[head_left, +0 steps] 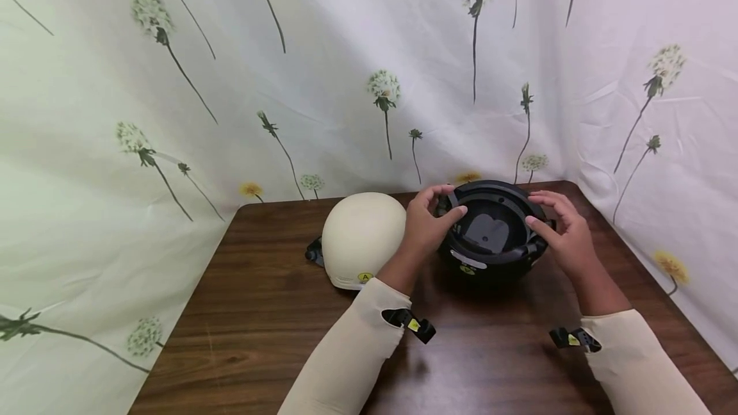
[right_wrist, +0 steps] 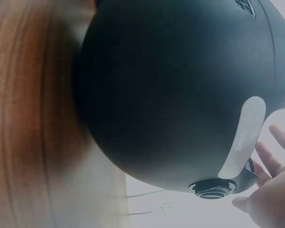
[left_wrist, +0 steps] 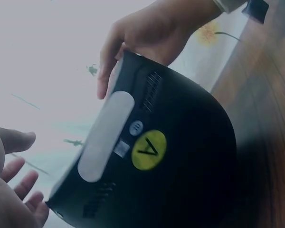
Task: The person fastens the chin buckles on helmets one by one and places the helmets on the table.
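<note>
A black helmet lies upside down on the right of the wooden table, its padded inside facing up. Its shell shows a grey strip and a round yellow "A" sticker in the left wrist view. My left hand holds the left side of the rim, thumb toward the inside. On the opposite side of the rim, my right hand grips with thumb and fingers spread. From the right wrist, the smooth shell fills most of the view, with my right hand's fingers at the edge.
A cream helmet sits dome up just left of my left forearm, with a black part sticking out at its left side. The brown wooden table meets a white cloth printed with dandelions at the back and right.
</note>
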Demonstrator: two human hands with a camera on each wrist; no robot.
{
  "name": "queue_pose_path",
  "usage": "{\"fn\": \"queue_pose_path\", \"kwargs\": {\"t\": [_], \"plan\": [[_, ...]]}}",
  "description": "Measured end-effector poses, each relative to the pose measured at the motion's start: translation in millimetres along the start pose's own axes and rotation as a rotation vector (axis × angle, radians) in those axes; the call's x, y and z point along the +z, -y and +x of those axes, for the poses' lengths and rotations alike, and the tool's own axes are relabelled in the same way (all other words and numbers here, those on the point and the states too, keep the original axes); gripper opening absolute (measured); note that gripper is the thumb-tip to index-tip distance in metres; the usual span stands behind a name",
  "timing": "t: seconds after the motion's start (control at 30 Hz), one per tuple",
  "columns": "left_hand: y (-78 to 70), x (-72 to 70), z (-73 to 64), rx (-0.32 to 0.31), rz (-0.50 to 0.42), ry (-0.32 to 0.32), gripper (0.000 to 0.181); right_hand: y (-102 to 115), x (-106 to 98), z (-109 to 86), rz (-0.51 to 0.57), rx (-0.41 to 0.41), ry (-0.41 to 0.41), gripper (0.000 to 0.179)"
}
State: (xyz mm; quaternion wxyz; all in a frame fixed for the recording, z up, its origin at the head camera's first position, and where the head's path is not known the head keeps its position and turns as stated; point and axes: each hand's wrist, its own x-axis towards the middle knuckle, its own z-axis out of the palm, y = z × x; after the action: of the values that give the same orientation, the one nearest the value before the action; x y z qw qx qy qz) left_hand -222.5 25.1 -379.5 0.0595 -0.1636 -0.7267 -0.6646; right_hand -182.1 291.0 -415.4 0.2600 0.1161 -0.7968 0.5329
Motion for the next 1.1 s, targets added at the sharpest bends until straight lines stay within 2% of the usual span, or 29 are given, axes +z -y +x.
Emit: {"fn": "queue_pose_path", "kwargs": {"t": [0.2, 0.33, 0.53, 0.73, 1.1], "plan": [[12.5, -0.3, -3.0, -0.004, 0.07, 0.008, 0.051, -5, 1, -6.7, -0.049, 0.105, -0.008, 0.05], [18.8, 0.3, -6.0, -0.01, 0.133, 0.015, 0.057, -8, 4, -11.5, -0.029, 0.175, -0.042, 0.057], [24.0, 0.9, -10.0, -0.011, 0.185, 0.027, 0.066, -13, 12, -16.4, -0.027, 0.186, -0.091, 0.063], [28.5, 2.5, -14.5, -0.058, 0.215, 0.052, 0.069, -18, 15, -17.1, -0.023, 0.224, -0.102, 0.068], [31.3, 0.8, -21.2, -0.056, 0.215, 0.061, 0.074, -13, 12, -18.0, 0.006, 0.344, -0.061, 0.071]]}}
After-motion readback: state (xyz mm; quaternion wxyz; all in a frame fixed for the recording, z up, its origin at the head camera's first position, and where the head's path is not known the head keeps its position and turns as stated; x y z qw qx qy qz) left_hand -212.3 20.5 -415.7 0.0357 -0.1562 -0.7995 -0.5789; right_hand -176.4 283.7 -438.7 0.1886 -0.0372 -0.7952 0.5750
